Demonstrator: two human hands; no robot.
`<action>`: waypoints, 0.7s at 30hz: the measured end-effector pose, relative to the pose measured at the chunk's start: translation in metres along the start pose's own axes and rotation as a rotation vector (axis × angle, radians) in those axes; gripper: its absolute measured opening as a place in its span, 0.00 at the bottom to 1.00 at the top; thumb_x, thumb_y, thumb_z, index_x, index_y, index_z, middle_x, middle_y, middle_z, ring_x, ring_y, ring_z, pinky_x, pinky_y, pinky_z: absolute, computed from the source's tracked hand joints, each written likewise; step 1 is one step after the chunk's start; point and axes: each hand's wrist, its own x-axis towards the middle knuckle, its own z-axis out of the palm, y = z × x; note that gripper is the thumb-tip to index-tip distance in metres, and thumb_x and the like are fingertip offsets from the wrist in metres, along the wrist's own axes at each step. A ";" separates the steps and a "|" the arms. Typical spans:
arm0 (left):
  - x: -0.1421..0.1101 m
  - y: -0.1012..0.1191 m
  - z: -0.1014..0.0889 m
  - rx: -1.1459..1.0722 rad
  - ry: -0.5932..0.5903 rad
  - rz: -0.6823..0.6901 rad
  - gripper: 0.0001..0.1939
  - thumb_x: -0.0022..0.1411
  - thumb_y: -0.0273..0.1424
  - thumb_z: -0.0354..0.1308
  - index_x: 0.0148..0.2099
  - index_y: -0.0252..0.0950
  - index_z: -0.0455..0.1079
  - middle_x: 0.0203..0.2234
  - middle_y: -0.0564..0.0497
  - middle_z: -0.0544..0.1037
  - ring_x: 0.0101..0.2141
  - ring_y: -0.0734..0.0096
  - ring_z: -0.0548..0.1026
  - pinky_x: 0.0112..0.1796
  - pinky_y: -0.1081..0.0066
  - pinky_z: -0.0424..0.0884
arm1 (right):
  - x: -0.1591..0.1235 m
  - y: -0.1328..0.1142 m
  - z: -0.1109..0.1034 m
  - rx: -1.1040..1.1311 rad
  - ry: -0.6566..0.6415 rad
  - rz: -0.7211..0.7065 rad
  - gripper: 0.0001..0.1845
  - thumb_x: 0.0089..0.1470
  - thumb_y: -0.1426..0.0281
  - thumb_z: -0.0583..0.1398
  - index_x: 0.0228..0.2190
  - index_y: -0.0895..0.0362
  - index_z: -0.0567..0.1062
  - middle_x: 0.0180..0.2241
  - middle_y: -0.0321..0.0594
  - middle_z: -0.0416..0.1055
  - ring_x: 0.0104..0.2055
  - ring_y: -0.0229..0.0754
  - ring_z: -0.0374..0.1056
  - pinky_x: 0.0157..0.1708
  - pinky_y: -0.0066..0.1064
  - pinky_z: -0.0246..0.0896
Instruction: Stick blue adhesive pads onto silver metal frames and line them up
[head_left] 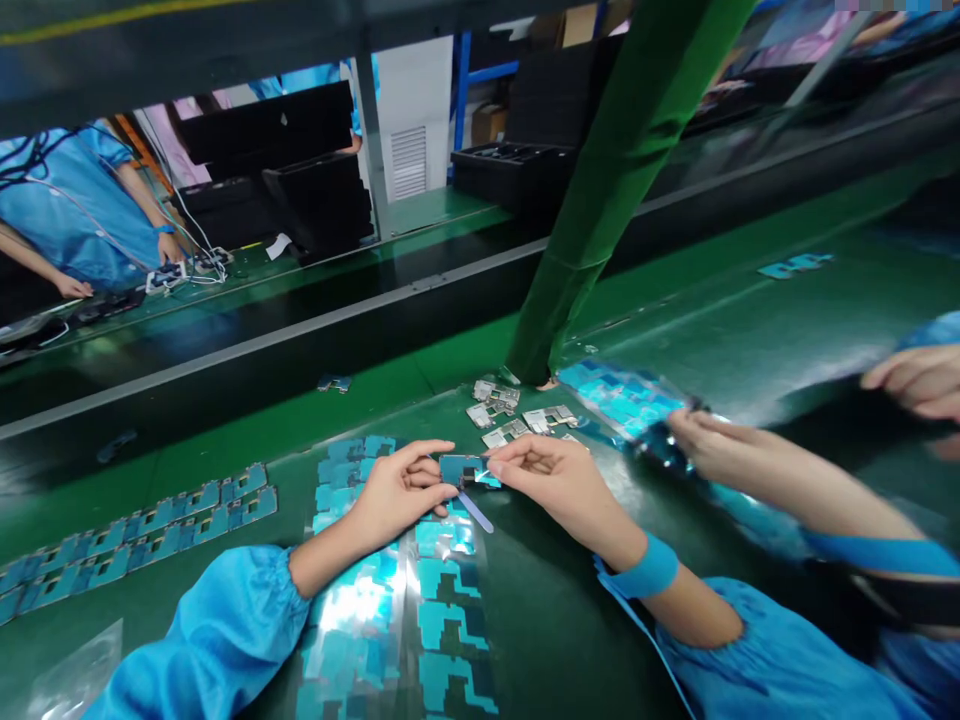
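Observation:
My left hand and my right hand meet over the green bench, both pinched on one small dark rectangular part with a blue film on it. A pale strip hangs down from the part, between my hands. Below my hands lie clear sheets of blue film stickers. A small heap of silver metal parts sits just beyond my right hand.
A co-worker's hand at the right holds a shiny sheet of blue stickers. Rows of blue stickers lie at the left. A green post rises behind the heap. Another person in blue works across the conveyor.

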 end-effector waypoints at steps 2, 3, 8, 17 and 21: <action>0.000 -0.001 0.000 0.012 -0.009 0.001 0.30 0.49 0.39 0.73 0.52 0.33 0.71 0.28 0.53 0.75 0.25 0.73 0.78 0.29 0.71 0.79 | -0.001 -0.002 0.000 -0.008 0.002 0.010 0.14 0.44 0.59 0.70 0.26 0.57 0.80 0.31 0.46 0.78 0.30 0.43 0.72 0.30 0.31 0.67; 0.001 -0.001 -0.001 0.015 -0.009 -0.001 0.29 0.49 0.39 0.73 0.51 0.33 0.72 0.28 0.53 0.75 0.25 0.72 0.78 0.29 0.72 0.79 | -0.001 -0.002 0.000 -0.012 0.003 0.014 0.14 0.44 0.59 0.70 0.26 0.57 0.80 0.31 0.46 0.78 0.30 0.43 0.71 0.30 0.31 0.66; 0.001 -0.003 -0.001 0.004 -0.012 -0.005 0.27 0.48 0.38 0.74 0.48 0.32 0.72 0.26 0.53 0.76 0.24 0.71 0.78 0.29 0.72 0.78 | -0.002 -0.001 -0.001 -0.022 -0.003 0.003 0.14 0.45 0.59 0.69 0.26 0.57 0.80 0.29 0.45 0.77 0.28 0.42 0.71 0.29 0.29 0.65; 0.002 -0.004 -0.001 0.025 -0.028 -0.029 0.26 0.49 0.36 0.73 0.49 0.33 0.72 0.29 0.50 0.78 0.27 0.69 0.79 0.31 0.70 0.79 | -0.005 0.006 -0.004 -0.009 -0.024 -0.006 0.12 0.48 0.61 0.70 0.28 0.57 0.80 0.30 0.45 0.77 0.29 0.41 0.71 0.29 0.28 0.65; 0.002 -0.004 -0.002 0.050 -0.031 -0.020 0.25 0.50 0.35 0.73 0.48 0.33 0.72 0.28 0.51 0.78 0.26 0.69 0.79 0.32 0.70 0.79 | -0.004 0.004 -0.003 -0.033 -0.018 0.001 0.12 0.48 0.61 0.69 0.27 0.57 0.80 0.29 0.44 0.77 0.28 0.41 0.70 0.28 0.28 0.65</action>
